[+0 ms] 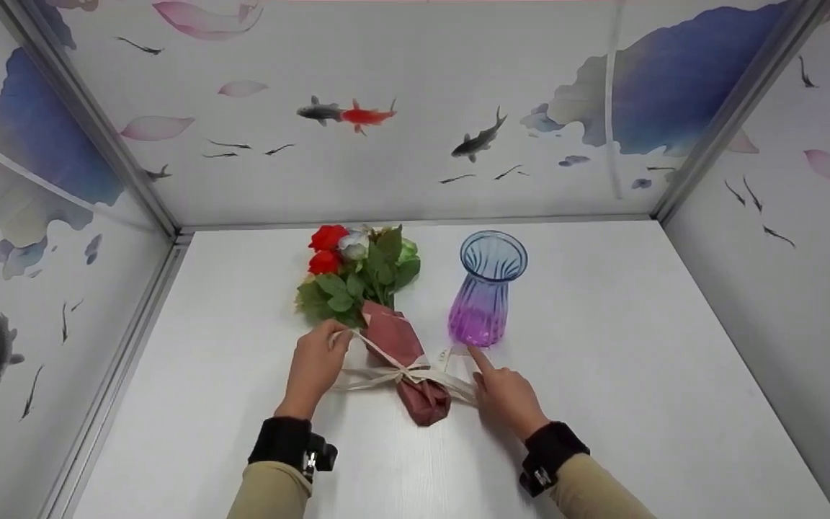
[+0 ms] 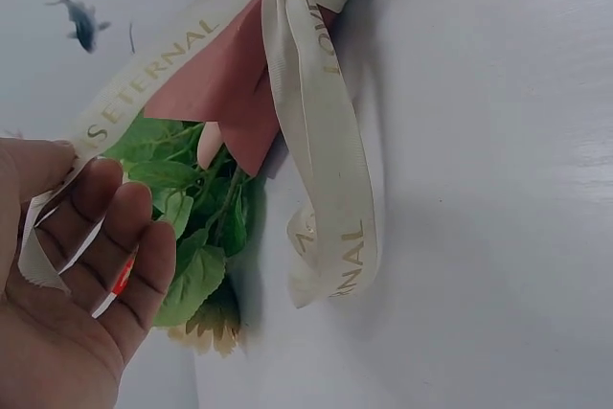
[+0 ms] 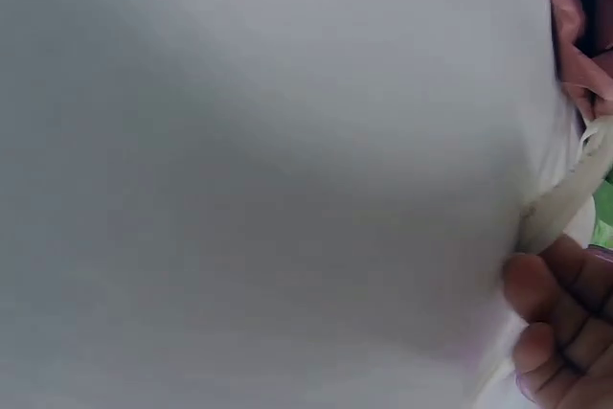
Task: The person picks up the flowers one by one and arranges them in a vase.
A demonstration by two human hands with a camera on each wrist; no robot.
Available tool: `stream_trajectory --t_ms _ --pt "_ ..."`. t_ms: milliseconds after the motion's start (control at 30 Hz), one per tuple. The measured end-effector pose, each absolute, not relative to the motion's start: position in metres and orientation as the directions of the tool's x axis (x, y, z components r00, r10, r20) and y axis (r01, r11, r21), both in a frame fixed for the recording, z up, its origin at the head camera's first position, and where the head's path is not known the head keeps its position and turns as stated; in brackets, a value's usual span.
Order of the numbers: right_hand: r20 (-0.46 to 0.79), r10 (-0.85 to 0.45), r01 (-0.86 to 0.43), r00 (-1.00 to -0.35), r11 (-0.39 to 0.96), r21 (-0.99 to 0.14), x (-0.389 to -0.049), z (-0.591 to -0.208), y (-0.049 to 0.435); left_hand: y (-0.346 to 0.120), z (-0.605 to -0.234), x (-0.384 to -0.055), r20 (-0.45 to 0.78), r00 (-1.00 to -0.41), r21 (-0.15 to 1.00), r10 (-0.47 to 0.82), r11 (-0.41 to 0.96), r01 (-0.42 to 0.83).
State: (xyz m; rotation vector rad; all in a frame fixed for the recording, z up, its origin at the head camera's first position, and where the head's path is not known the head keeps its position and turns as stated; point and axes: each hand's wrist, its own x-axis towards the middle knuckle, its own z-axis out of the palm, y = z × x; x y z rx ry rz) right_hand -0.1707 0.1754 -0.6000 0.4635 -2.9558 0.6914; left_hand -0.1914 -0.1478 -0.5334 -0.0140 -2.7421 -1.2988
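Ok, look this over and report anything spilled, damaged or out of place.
Nothing stands out. The vase stands upright, no spill shows, and the flowers lie beside it, their wrapping bound by the ribbon. The ribbon's loops look untidy, but the left hand is pinching one strand, so that seems part of the work.

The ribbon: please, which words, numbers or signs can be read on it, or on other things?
"S ETERNAL": ribbon, strand at the left hand.
"LOV", next letter unclear: ribbon, another strand.
"RNAL": ribbon, at a bend.
Too small to read: head view, ribbon marks beside the right hand.
Elsewhere: none legible.
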Motion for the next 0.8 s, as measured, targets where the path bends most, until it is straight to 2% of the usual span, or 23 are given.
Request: stream_trajectory --t_ms 233,600,800 --pt "0.026 -0.216 -0.207 -0.976 0.884 -0.419 -0.174 -0.602 0.173 -0.149 -0.535 -0.188 0.082 -0.996 0.781 -0.043 0.623 0.037" --pt "0.071 -0.111 -0.132 -0.991 0.880 -0.457 -0.178 -0.610 0.177 -0.156 -0.544 -0.187 0.086 -0.996 0.753 -0.028 0.656 0.047" --pt "0.021 -0.061 -0.063 -0.998 0.868 -0.492 -0.183 -0.610 0.181 -0.159 -0.546 -0.188 0.071 -0.997 0.756 -0.031 0.653 0.033"
